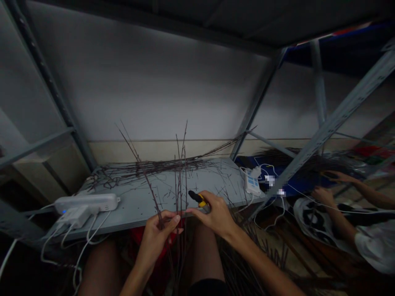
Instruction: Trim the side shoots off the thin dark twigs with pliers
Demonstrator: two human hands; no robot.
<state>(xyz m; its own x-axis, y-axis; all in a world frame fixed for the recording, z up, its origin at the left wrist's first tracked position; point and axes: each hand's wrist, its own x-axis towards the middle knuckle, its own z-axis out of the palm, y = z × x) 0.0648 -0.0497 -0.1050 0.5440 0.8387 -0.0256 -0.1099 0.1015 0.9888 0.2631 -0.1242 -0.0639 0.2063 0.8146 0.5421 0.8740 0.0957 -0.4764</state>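
Several thin dark twigs [151,188] stand upright in my left hand [159,234], its thumb and fingers pinched round them at the shelf's front edge. Just to the right, my right hand [212,213] is closed on a pair of pliers [202,200] with black jaws and yellow-and-black handles. The jaws point up and left, beside the twigs and not on them. My right thumb and a fingertip reach toward the twigs near my left thumb; whether they touch is unclear. Behind, a pile of twigs [160,165] lies across the grey metal shelf [129,205], with small cut bits scattered about.
A white power strip [89,202] with plugs and cables lies at the shelf's left end, another [252,183] at its right. Metal posts [259,98] frame the sides. More twigs [274,255] stand below right. Another person's hands [325,195] work at far right.
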